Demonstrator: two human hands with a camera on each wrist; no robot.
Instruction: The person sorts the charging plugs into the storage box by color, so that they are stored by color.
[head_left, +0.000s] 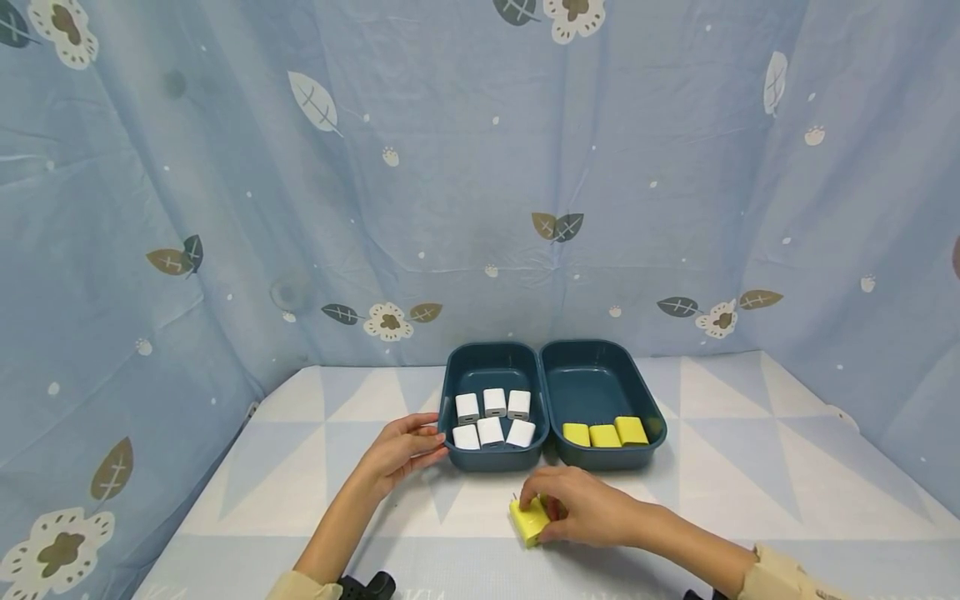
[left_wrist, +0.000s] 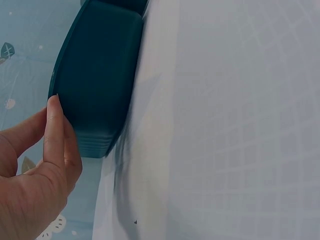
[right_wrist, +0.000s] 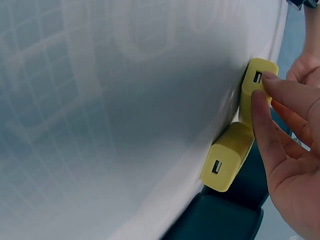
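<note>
My left hand grips the rim at the left side of the left dark teal bin; its thumb tip is hidden in the left wrist view. Several white charger plugs sit in that bin in two rows. On the table in front of the bins, my right hand pinches a yellow charger plug between thumb and fingers. The right wrist view shows its USB port by the thumb. Beside it lies a second yellow charger plug, which the hand hides in the head view.
A second dark teal bin stands against the first on the right, with three yellow charger plugs along its near side. A patterned blue curtain hangs behind the white and pale blue tablecloth.
</note>
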